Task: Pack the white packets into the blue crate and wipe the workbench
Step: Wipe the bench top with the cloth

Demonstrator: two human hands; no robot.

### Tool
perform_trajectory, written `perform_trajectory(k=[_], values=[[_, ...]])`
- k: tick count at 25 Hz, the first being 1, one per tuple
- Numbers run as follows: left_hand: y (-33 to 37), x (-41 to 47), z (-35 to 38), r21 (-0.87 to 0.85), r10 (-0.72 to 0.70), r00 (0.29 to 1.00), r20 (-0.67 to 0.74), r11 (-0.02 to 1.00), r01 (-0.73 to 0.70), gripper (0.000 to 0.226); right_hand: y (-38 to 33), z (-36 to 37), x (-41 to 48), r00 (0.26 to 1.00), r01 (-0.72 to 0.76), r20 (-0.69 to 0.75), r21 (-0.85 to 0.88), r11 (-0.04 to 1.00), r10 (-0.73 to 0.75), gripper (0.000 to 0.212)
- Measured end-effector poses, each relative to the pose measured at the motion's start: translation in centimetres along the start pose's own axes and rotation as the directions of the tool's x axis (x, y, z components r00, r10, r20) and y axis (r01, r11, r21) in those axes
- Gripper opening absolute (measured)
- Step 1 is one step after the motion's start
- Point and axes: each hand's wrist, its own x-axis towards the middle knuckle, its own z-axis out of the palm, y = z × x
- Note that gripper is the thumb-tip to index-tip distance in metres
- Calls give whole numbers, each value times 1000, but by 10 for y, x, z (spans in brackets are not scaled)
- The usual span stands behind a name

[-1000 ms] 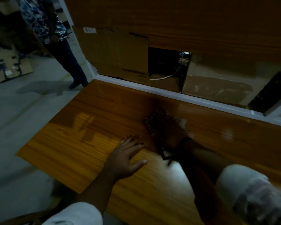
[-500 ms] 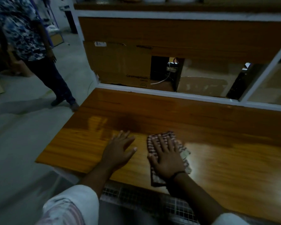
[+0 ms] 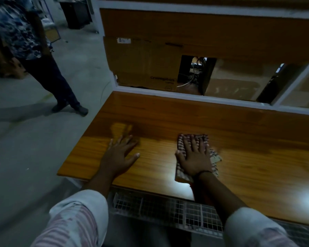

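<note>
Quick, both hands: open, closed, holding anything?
Left hand: open, flat on the workbench, holding nothing.
Right hand: open, fingers straight, pressing the checked cloth onto the workbench.

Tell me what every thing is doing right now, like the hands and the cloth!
Workbench: shiny, with light glare near the front edge.
Checked cloth: spread flat on the workbench.
Right hand: flat, fingers straight, pressing on the cloth.
Left hand: flat, fingers spread, resting on the wood.
Cardboard box: upright behind the workbench.
Other person: standing on the floor.
</note>
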Motion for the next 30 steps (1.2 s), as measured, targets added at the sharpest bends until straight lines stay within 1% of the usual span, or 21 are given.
perform_trajectory(k=[1,3,5,6,7,8,10,11,13,15,16,18,20,22,23,24,26,27,28,30], values=[[-1,1,0,2,-2,1000,0,1000,2,63,-21,3,2,998,54,8,2,999,-54,75],[-2,2,2,7,-4,1000,-7,1000,4,64,-63,12,-8,973,230,4,10,973,-230,73],[-1,2,1,3,-13,1000,-12,1000,13,63,-88,17,-26,908,418,35,9,909,-418,70],[-1,2,0,-3,-20,1000,-10,1000,20,64,-88,17,-29,881,471,47,7,882,-470,69],[-1,2,-1,-15,-33,999,-4,999,33,66,-79,16,-25,876,481,40,-3,877,-481,68],[-1,2,-1,-26,-54,999,3,998,54,68,-67,15,-15,896,444,19,-22,896,-443,68],[-1,2,-1,-41,-91,996,8,995,91,72,-37,8,18,965,263,1,-22,965,-263,69],[-1,2,-1,-41,-95,995,7,995,95,73,-24,3,36,985,171,16,-10,985,-171,70],[0,3,-2,-35,-86,996,7,996,87,73,-17,-4,68,997,69,19,-18,997,-69,73],[0,3,-3,-23,-86,996,11,996,86,74,-32,-4,87,998,66,11,-22,998,-66,73],[1,4,-4,-17,-89,996,12,996,89,74,-45,-4,90,995,103,20,-13,995,-103,73],[3,4,-4,-10,-98,995,24,995,98,74,-71,0,83,966,255,44,-10,967,-254,73],[4,4,-6,-12,-111,993,29,994,111,74,-80,2,69,909,415,65,-17,910,-413,73],[3,4,-5,-16,-113,993,18,993,114,73,-62,-3,78,881,471,55,-36,881,-469,72],[2,4,-5,-14,-112,994,13,994,112,73,-48,-6,92,893,451,28,-64,890,-450,74],[2,4,-5,-9,-112,994,13,994,112,73,-32,-9,111,918,394,5,-92,914,-396,77],[2,5,-5,-7,-124,992,13,992,124,73,-11,-18,154,973,231,3,-80,970,-231,81],[2,5,-5,-8,-128,992,12,992,128,73,-10,-20,174,986,167,15,-62,984,-166,80],[3,6,-5,-9,-130,991,11,991,131,73,-16,-22,191,992,129,22,-52,990,-128,78],[3,7,-5,-12,-127,992,2,992,127,72,-42,-17,212,990,139,28,-44,989,-138,74]])
